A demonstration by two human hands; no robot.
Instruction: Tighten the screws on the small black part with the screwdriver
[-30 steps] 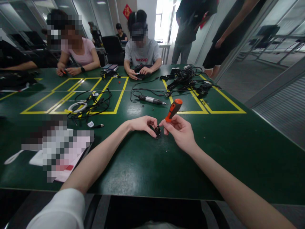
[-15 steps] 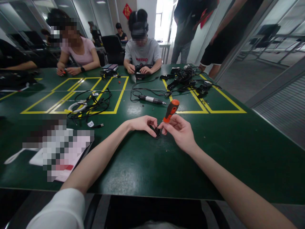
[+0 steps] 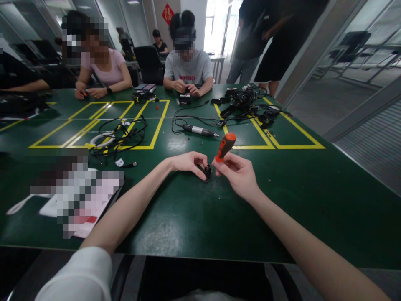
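Observation:
My left hand [image 3: 189,162] rests low over the green table, thumb and fingers closed around a small black round part [image 3: 207,173] with a short upright post. What kind of part it is I cannot make out. Just right of it, my right hand [image 3: 239,173] grips a screwdriver [image 3: 226,146] with an orange and dark grey handle. The handle points up and leans slightly right. My fingers hide the screwdriver's shaft and tip. A small gap shows between the right fingertips and the black part.
Beyond my hands lies a black and silver pen-shaped electric tool [image 3: 199,130] with a cord. Tangled black cables [image 3: 242,102] sit at the back right, more cables [image 3: 138,133] at the left. A pink booklet [image 3: 103,188] lies near my left forearm. People sit across the table [image 3: 175,221].
My right fingers have drawn back slightly from the black part, so its post shows more. The screwdriver has dropped slightly. My left hand keeps its place.

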